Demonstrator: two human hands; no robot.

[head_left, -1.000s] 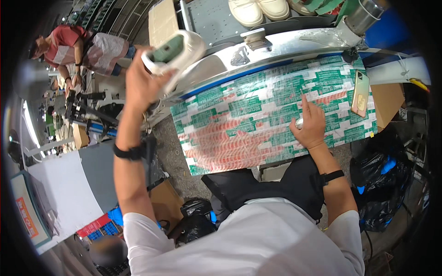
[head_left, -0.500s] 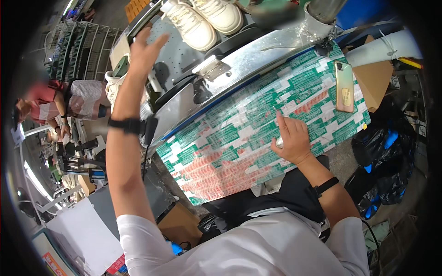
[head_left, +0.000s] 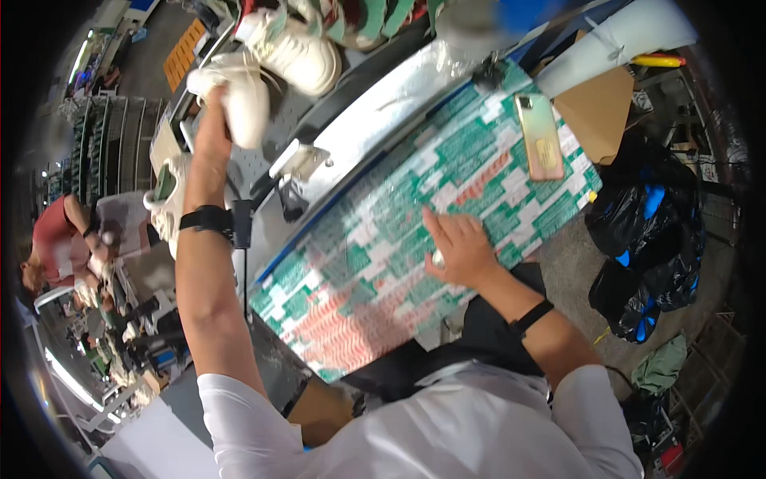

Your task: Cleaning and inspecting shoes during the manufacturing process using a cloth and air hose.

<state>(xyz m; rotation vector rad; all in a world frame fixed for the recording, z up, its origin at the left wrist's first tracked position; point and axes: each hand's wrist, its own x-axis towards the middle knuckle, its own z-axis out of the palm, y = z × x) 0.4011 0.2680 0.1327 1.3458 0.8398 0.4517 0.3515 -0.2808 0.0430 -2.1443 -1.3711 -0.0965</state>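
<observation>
At the upper left my left hand [head_left: 215, 128] is closed on a cream sneaker [head_left: 244, 104], its fingers partly hidden by the shoe. A second cream sneaker [head_left: 299, 60] sits beside it on the grey perforated shelf. Over the table, covered in green-and-white printed sheeting with reddish patches [head_left: 375, 231], is my right hand [head_left: 464, 254], index finger stretched out. A small pale thing shows between its thumb and curled fingers; its kind cannot be made out.
A phone [head_left: 540, 137] lies at the table's right end, near brown cardboard [head_left: 594, 112] and a white roll [head_left: 614, 48]. Black plastic bags [head_left: 646, 239] stand on the floor at right. A metal rail [head_left: 383, 100] borders the table. Another person [head_left: 64, 243] works at far left.
My left hand, open and reaching over the shelf before, now grips a cream sneaker. The view has shifted, and more shoes show at the top. My right hand keeps a similar pose over the table.
</observation>
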